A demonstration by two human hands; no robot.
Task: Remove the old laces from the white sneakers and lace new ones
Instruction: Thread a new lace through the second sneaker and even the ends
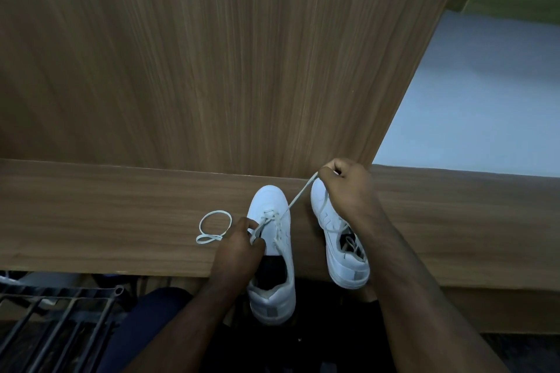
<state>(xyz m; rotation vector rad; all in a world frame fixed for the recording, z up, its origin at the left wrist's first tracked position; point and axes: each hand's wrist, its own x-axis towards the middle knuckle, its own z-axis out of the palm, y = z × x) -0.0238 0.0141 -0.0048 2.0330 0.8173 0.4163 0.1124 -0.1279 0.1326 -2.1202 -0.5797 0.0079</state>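
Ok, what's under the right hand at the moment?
The right hand pinches a taut lace running from the left sneaker. Beneath it lies the right sneaker; its toe shows, but the forward eyelets are covered.

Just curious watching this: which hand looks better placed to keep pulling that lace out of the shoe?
The right hand: it already pinches the taut white lace, while the left hand steadies the white sneaker.

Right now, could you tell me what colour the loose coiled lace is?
White, clearest in the head view: the coiled lace.
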